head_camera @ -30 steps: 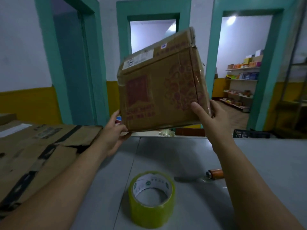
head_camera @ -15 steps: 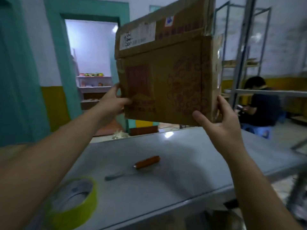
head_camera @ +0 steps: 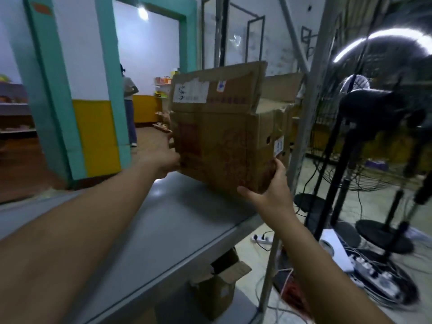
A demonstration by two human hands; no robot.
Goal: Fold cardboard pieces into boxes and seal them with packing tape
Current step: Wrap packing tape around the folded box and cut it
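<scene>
One cardboard box (head_camera: 222, 141), held above the table (head_camera: 163, 230) at 12 o'clock. Left hand (head_camera: 168, 160) gripped its 9 o'clock edge, right hand (head_camera: 268, 195) clasped its 5 o'clock corner. Judged light, worn, flexing; best held by opposite edges.

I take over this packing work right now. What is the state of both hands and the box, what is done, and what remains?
Left hand: grips the cardboard box at its lower left edge.
Right hand: grips its lower right corner.
Box: held upright over the end of the grey table; contact cannot be told.
Done: the box is folded into shape.
Left: its top flap stands up and the top is open; close and tape it. No tape roll in view.
</scene>
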